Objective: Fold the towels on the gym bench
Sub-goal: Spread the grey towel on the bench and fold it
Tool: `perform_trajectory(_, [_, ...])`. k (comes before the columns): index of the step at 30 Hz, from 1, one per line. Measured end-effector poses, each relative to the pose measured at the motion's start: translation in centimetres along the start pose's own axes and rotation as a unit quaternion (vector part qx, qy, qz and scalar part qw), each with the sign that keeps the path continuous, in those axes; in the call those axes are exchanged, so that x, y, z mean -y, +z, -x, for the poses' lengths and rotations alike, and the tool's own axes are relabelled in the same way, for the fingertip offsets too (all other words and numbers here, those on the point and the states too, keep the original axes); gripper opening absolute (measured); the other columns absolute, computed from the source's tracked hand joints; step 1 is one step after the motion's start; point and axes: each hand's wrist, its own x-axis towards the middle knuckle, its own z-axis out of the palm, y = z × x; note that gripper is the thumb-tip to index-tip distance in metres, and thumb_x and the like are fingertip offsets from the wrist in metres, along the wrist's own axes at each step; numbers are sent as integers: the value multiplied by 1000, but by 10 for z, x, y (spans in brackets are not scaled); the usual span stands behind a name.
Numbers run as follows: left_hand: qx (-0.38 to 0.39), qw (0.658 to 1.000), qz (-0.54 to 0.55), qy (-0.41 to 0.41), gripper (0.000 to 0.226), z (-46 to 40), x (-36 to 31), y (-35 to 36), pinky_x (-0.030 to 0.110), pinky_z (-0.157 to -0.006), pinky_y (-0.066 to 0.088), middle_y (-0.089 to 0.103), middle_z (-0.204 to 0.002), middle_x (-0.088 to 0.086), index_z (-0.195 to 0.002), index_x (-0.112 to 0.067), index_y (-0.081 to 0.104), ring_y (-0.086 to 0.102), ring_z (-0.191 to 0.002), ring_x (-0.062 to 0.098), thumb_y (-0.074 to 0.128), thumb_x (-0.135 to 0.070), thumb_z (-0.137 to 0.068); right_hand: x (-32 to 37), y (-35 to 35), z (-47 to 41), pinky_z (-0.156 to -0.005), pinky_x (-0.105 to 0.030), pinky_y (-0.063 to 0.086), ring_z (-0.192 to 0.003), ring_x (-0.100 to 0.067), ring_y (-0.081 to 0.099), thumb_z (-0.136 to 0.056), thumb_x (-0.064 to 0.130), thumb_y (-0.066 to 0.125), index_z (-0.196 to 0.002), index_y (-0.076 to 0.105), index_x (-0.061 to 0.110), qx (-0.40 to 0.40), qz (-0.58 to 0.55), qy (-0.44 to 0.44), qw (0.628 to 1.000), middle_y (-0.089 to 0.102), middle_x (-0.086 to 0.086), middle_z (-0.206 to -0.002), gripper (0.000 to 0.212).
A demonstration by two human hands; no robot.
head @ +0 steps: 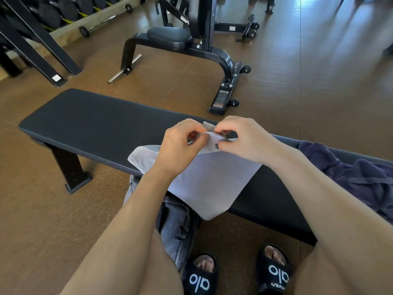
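Observation:
A white towel [210,184] lies across the black gym bench [91,126], its near end hanging over the front edge. My left hand [180,145] and my right hand [246,139] sit close together over the towel's far edge. Both pinch a small raised bunch of that edge between thumb and fingers. A dark purple towel [353,173] lies crumpled on the bench at the right.
A grey cloth [176,226] hangs below the bench in front of my legs. Behind the bench stands a black weight machine [191,39] with wheels. A dumbbell rack [53,11] and a barbell are at the far left. My sandalled feet are on the brown floor.

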Motion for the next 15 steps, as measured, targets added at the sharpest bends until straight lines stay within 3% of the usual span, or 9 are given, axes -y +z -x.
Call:
perform_trajectory(2, [-5, 1000, 5, -6, 7, 0, -1, -1, 41, -77, 55, 70, -94, -3, -88, -13, 73, 66, -87, 20, 69, -8, -91, 3, -1, 0, -80, -41, 49, -91, -19, 58, -85, 27, 68, -85, 69, 23, 4, -3, 1, 1000, 62, 2, -93, 4])
perform_trajectory(4, [-9, 1000, 11, -8, 8, 0, -3, -3, 40, -77, 55, 70, -95, -2, -87, -11, 73, 66, -87, 19, 69, -7, -91, 0, 0, -1, -78, -41, 48, -89, -22, 58, -87, 33, 65, -83, 70, 19, 21, 63, 34, 997, 61, 1, -92, 15])
perform_trajectory(7, [-13, 1000, 21, -11, 9, 1, -5, -5, 38, -77, 55, 71, -96, -2, -86, -10, 74, 66, -87, 18, 69, -5, -92, -8, 2, -2, -72, -35, 42, -87, -24, 58, -90, 39, 60, -93, 72, 19, 17, 168, 79, 983, 62, 0, -92, 24])
perform_trajectory(9, [-12, 999, 26, -17, 8, 1, -5, -6, 35, -78, 55, 71, -97, -4, -87, -11, 74, 65, -88, 18, 69, -6, -92, -10, 1, -2, -76, -35, 39, -92, -24, 55, -91, 39, 60, -101, 72, 23, -16, 184, 92, 978, 62, 0, -97, 22])
perform_trajectory(13, [-9, 999, 34, -27, 6, 1, -7, -7, 33, -80, 56, 71, -94, -5, -90, -12, 72, 67, -87, 18, 68, -7, -93, -5, -3, -2, -81, -36, 42, -97, -19, 53, -87, 36, 67, -96, 68, 26, -42, 105, 71, 991, 61, 5, -99, 13])
perform_trajectory(15, [-2, 998, 46, -32, 5, 1, -9, -7, 31, -79, 57, 71, -89, -5, -91, -13, 71, 67, -84, 20, 68, -9, -94, 1, -1, -3, -86, -27, 42, -101, -15, 54, -88, 31, 67, -94, 67, 25, -58, 22, 33, 998, 62, 7, -101, 8])
